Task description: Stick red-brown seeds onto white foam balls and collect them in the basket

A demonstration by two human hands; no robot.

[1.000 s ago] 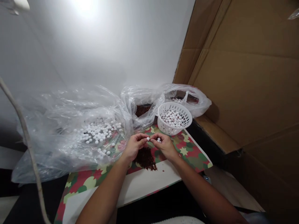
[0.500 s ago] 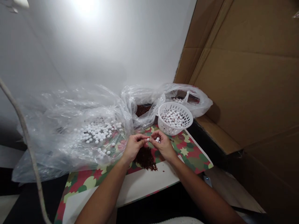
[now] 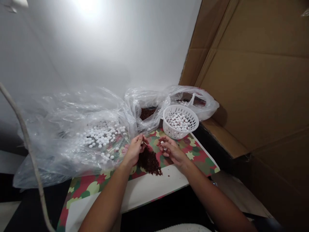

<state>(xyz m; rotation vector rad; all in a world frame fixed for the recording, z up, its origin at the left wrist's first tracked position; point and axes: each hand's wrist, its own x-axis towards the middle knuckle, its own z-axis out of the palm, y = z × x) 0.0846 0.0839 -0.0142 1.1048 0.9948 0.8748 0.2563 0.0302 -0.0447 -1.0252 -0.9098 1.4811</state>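
Observation:
Small white balls (image 3: pixel 165 149) rest in the curled fingers of my right hand (image 3: pixel 172 152), which is palm up over the patterned sheet. My left hand (image 3: pixel 135 149) is closed, thumb against fingertips, at the left edge of a heap of dark red flakes (image 3: pixel 151 162). A pale spot shows at its fingertips, too small to make out. Behind my right hand stands a white slotted plastic basket (image 3: pixel 171 132), holding many similar white balls (image 3: pixel 178 121).
At left, a large clear plastic bag (image 3: pixel 60 129) spreads over more white balls (image 3: pixel 103 133). Behind, another bag (image 3: pixel 135 96) holds dark red flakes (image 3: pixel 146 113); a third bag (image 3: pixel 210 104) holds white balls. Cardboard (image 3: pixel 253 80) walls the right side. A cord (image 3: pixel 31 154) hangs at left.
My hands were together at a white ball and are now apart. The left has moved a little left; the right has turned palm up and opened somewhat around its balls.

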